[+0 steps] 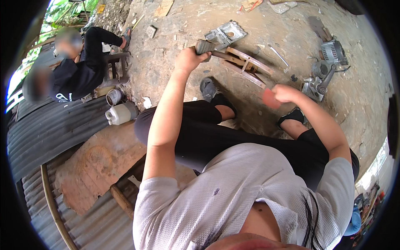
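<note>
My left hand (191,60) is closed around a grey motor rotor (204,46), its fingers wrapped over the near side. The rotor's shaft (220,54) points right, toward a reddish-brown metal frame (246,66) with two long rails. Whether the shaft rests on the frame I cannot tell. To the right of the frame, my right hand (286,93) pinches a flat reddish piece (271,99), slightly blurred, that looks like sandpaper. Both hands are out beyond my knees, above the ground.
A silver metal housing (228,34) lies beyond my left hand. On the right are a finned motor body (333,52), a metal mechanism (315,86) and a thin rod (278,56). At left, another person (81,75) sits near a whitish jug (118,114) and corrugated sheets (54,125).
</note>
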The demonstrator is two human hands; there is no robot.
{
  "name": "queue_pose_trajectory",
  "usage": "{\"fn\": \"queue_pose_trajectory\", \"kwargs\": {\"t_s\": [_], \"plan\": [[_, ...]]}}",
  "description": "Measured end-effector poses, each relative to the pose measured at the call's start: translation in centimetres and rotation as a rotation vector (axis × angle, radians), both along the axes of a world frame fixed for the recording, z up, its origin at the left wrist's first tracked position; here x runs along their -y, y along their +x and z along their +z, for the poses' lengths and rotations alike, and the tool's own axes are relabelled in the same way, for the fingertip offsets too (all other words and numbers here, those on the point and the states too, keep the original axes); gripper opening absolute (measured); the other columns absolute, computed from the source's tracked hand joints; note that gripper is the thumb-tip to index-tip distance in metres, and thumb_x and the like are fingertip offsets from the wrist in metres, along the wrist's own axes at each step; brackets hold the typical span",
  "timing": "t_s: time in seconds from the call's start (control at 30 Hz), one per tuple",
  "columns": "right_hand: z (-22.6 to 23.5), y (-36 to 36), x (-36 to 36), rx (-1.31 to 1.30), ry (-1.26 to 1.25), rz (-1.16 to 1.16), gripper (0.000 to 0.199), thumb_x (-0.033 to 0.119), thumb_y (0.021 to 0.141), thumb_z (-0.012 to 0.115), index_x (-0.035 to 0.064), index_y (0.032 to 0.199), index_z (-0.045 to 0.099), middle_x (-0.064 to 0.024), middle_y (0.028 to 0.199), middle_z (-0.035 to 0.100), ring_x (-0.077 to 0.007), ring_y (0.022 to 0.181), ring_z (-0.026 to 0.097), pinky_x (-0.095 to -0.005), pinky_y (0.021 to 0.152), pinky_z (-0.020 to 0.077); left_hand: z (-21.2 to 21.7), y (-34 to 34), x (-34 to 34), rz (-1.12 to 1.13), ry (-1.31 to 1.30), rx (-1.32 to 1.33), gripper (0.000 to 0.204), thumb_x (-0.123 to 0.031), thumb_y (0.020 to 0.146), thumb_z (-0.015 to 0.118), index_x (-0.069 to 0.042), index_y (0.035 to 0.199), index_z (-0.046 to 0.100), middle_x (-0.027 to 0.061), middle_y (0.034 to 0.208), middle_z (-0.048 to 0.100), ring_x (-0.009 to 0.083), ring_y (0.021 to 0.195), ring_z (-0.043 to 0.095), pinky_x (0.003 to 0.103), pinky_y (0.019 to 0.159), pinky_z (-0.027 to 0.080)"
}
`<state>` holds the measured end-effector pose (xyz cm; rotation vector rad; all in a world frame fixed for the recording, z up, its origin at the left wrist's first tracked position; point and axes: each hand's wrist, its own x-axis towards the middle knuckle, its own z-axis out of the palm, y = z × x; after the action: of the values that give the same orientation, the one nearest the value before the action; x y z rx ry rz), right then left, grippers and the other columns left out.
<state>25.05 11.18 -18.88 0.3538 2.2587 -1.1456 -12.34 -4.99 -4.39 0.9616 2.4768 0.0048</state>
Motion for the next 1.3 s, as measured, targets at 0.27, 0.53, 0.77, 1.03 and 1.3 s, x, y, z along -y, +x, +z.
{"fn": "queue_pose_trajectory", "kwargs": {"t_s": [0.27, 0.53, 0.77, 1.03, 1.3], "plan": [[-2.4, -1.0, 1.6, 0.165, -0.556, -0.714, 0.018, 0.004, 0.087, 0.057, 0.0008, 0.1, 0.068, -0.0096, 0.093, 0.067, -0.0227, 0.088, 0.067, -0.0385, 0.073, 0.0553, 0.2, 0.1, 0.2, 0.007, 0.022, -0.001, 0.065, -0.063, 0.075, 0.076, -0.003, 0.1, 0.076, 0.0204, 0.096, 0.075, 0.035, 0.094, 0.073, 0.044, 0.085, 0.057], [-2.4, -1.6, 2.0, 0.197, -0.528, -0.695, 0.018, 0.003, 0.085, 0.057, 0.0012, 0.1, 0.066, -0.0095, 0.093, 0.065, -0.0233, 0.087, 0.065, -0.0389, 0.07, 0.0557, 0.4, 0.6, -0.2, -0.054, 0.016, -0.061, 0.059, -0.063, 0.077, 0.075, -0.008, 0.099, 0.077, 0.0172, 0.095, 0.076, 0.0327, 0.093, 0.073, 0.043, 0.085, 0.058], [-2.8, -1.3, 2.8, 0.208, -0.533, -0.751, 0.013, 0.004, 0.086, 0.06, 0.001, 0.096, 0.068, -0.0082, 0.087, 0.065, -0.0222, 0.081, 0.065, -0.0366, 0.065, 0.0555, 0.7, 1.1, -0.3, -0.083, 0.087, -0.049, 0.058, -0.06, 0.077, 0.075, -0.004, 0.095, 0.076, 0.0202, 0.091, 0.074, 0.0353, 0.09, 0.073, 0.045, 0.082, 0.057], [-0.4, -5.1, 4.1, 0.18, -0.689, -0.719, 0.014, 0.003, 0.09, 0.059, 0.0041, 0.1, 0.069, -0.0065, 0.094, 0.068, -0.0197, 0.086, 0.067, -0.0368, 0.072, 0.0565, 2.3, 4.0, -1.9, -0.208, 0.095, -0.183, 0.051, -0.054, 0.076, 0.077, -0.005, 0.092, 0.075, 0.0184, 0.088, 0.074, 0.0344, 0.086, 0.073, 0.044, 0.079, 0.059], [6.2, -8.3, 2.7, 0.037, 0.217, 0.112, 0.018, 0.002, 0.074, 0.059, -0.0017, 0.082, 0.075, -0.0281, 0.083, 0.07, -0.0416, 0.082, 0.071, -0.0502, 0.073, 0.055, 2.7, 6.6, -3.1, -0.271, 0.049, -0.192, 0.05, -0.056, 0.079, 0.075, -0.007, 0.091, 0.077, 0.0152, 0.09, 0.076, 0.0303, 0.088, 0.075, 0.044, 0.078, 0.06]]}}
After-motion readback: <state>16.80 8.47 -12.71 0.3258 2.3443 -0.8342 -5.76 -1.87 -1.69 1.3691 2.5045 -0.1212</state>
